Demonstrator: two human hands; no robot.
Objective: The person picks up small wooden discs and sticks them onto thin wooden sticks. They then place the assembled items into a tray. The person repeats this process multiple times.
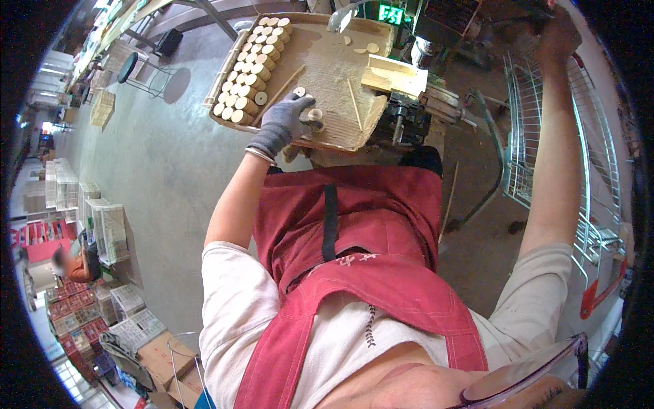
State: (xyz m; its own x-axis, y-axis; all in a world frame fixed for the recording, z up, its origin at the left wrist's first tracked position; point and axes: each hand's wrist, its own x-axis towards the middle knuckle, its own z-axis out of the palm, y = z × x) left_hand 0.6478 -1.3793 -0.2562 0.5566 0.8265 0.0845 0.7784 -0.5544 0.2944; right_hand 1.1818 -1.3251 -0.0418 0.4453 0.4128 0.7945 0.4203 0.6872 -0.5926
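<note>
My left hand [287,121], in a grey knit glove, is over a shallow cardboard tray [327,58]. Its fingers curl around a small pale wooden cylinder [315,114] with a hole in its end. Another holed wooden piece [300,91] shows at the knuckles; whether it is held too, I cannot tell. Stacked wooden cylinders [253,68] fill the tray's left side, round ends up. My right arm stretches to the upper right, where my right hand [560,37] is at a dark machine part. Shadow hides its fingers and anything in them.
Thin wooden sticks [355,103] lie in the tray. At its right stand a machine with a black clamp [407,119] and a pale wooden trough [395,75]. A wire cart [524,129] is under my right arm. A stool [128,68] and another person [82,262] are at left.
</note>
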